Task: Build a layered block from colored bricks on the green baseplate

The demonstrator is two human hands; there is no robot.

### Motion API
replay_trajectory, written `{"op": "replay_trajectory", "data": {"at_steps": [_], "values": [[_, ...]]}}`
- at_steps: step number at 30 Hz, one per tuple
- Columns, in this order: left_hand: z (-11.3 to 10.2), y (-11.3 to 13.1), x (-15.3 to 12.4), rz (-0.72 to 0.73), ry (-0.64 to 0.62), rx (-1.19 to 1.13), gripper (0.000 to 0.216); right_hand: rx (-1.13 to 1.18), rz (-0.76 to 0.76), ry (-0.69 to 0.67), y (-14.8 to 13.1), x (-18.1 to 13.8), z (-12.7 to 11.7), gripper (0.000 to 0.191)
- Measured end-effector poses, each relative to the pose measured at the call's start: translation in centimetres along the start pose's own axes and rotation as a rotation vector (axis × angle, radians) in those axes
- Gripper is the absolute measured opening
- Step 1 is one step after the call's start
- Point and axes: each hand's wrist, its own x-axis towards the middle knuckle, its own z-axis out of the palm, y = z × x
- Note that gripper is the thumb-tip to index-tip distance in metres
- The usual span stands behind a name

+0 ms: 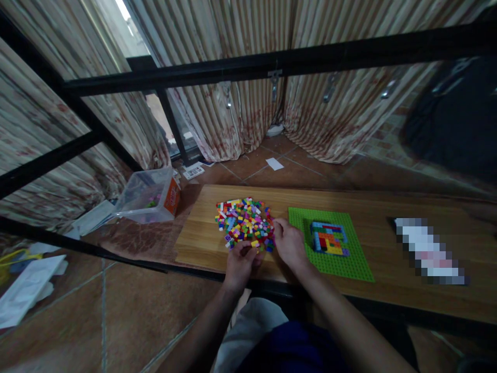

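A heap of small multicoloured toy bricks [248, 220] lies spread on the wooden table. My left hand [239, 263] is at the near edge of the heap, its fingers curled in a pinch at a yellow toy brick [254, 243]. At the heap's right edge is my right hand [289, 242], closed, with its fingertips against the bricks; what they hold, if anything, is too small to make out. Just right of that hand lies a green baseplate [355, 259]. It carries a low build of blue, orange, red and yellow bricks [329, 239].
The wooden table [202, 248] is long and narrow. A clear plastic tub [134, 207] with an orange label and a few pieces inside stands beyond its left end. A pixelated flat object [429, 251] lies at the right. Black metal bars [233, 72] and curtains stand behind.
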Motion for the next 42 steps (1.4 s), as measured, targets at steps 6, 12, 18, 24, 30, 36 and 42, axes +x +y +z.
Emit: {"op": "replay_trajectory", "data": {"at_steps": [6, 12, 18, 24, 30, 36, 42], "values": [[0.5, 0.1, -0.4, 0.018, -0.024, -0.018, 0.034, 0.525, 0.075, -0.098, -0.9, -3.7, 0.0, 0.030], [0.3, 0.5, -1.4, 0.095, -0.149, 0.023, 0.036, 0.826, 0.209, -0.154, -2.0, -5.0, 0.6, 0.029], [-0.4, 0.6, -2.7, 0.017, -0.283, -0.022, 0.031, 0.869, 0.214, -0.188, -1.5, -6.3, 0.1, 0.031], [0.0, 0.2, -1.8, 0.011, -0.241, 0.032, 0.028, 0.871, 0.231, -0.152, -0.4, -5.8, 0.7, 0.033], [0.1, -0.6, 0.7, 0.379, -0.090, 0.488, 0.014, 0.507, 0.084, -0.049, 0.4, -3.1, 1.7, 0.024], [-0.3, -1.0, 1.9, 0.714, 0.065, 0.894, 0.021, 0.263, -0.044, -0.057, -0.2, -2.1, 2.0, 0.023], [-0.6, -1.5, 2.0, 0.831, 0.088, 0.904, 0.025, 0.156, -0.054, 0.044, 1.3, -1.0, 0.7, 0.031]]}}
